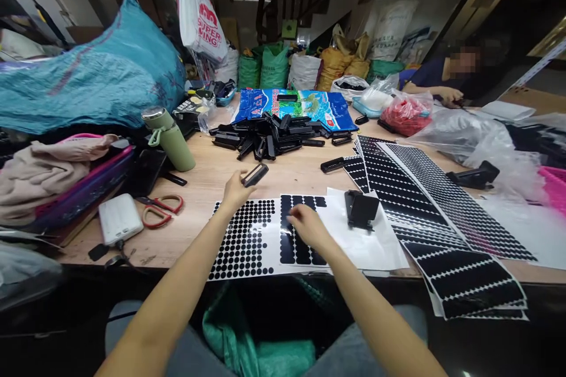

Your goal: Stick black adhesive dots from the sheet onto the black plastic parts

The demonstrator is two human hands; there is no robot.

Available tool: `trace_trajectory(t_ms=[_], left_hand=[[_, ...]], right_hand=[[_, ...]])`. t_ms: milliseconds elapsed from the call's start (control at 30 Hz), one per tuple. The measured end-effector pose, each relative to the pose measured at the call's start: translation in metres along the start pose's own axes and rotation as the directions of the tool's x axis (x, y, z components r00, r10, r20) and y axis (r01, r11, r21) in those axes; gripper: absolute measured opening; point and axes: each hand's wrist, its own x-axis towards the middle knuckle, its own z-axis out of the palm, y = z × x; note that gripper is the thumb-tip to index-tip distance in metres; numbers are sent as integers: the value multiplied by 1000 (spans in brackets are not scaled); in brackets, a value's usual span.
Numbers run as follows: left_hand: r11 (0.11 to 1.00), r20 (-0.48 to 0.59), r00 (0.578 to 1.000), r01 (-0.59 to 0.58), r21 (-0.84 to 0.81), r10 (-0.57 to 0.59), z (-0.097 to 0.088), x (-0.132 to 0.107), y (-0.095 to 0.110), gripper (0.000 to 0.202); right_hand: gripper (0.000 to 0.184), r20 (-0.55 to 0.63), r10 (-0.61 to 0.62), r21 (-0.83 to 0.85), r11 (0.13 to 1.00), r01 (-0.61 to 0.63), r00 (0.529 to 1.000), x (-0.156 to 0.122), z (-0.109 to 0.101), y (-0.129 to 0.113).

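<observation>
My left hand (237,189) grips one end of a long black plastic part (260,173) with a pale slot along it, raised a little off the table. Under that forearm lies a white sheet of round black stickers (245,235). My right hand (308,225) is over a sheet of larger black stickers (302,254), its fingers curled together at the sheet's left column. Whatever those fingertips pinch is too small to make out. Right of this hand, a folded black plastic stand (362,208) sits on white paper (389,247).
Behind my hands is a heap of black plastic parts (274,132). A green bottle (170,140), red-handled scissors (161,211) and a white power bank (119,219) are on the left. Long black sticker sheets (407,188) overhang the front edge at right. Another person (435,79) sits back right.
</observation>
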Motion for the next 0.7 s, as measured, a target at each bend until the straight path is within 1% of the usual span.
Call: trace_trajectory(t_ms=[33,67,133,200,267,333,400,467,500,600,700], left_hand=[[998,28,999,-26,-56,27,-11,-14,-4,50],[982,82,995,-33,-186,48,-21,-30,-9,47],[913,210,976,34,-406,57,-39,-62,-17,50],[854,317,948,140,-501,31,-51,-92,-23,52],[832,402,915,221,-510,3,-55,-115,-25,53],[826,464,886,261,-499,0,-53,-128,-25,51],[821,507,862,286,-495,6,-46,-134,-26,50],[815,531,847,304,-493,5,-36,-135,-28,50],[816,536,844,306,-490,5,-30,-135,-29,50],[828,533,846,291,-479,11,-19,-134,-33,48],[839,533,846,284,-465,9,-14,-135,-36,47]], right_hand=[[12,9,5,-17,1000,-5,1000,14,16,-11],[12,14,17,-28,999,-17,1000,26,30,-18],[9,24,51,-53,997,-50,998,46,47,-25],[7,43,78,-68,995,-75,996,55,52,-24],[9,66,91,-68,994,-86,994,55,49,-22],[10,74,91,-49,995,-87,993,46,40,-23],[14,70,83,-14,997,-82,994,27,30,-28],[19,82,60,72,995,-66,995,2,24,-35],[19,100,37,142,989,-51,994,-10,23,-39],[13,124,-3,267,963,-31,992,-38,27,-48],[11,110,30,275,959,-59,993,-47,37,-49]])
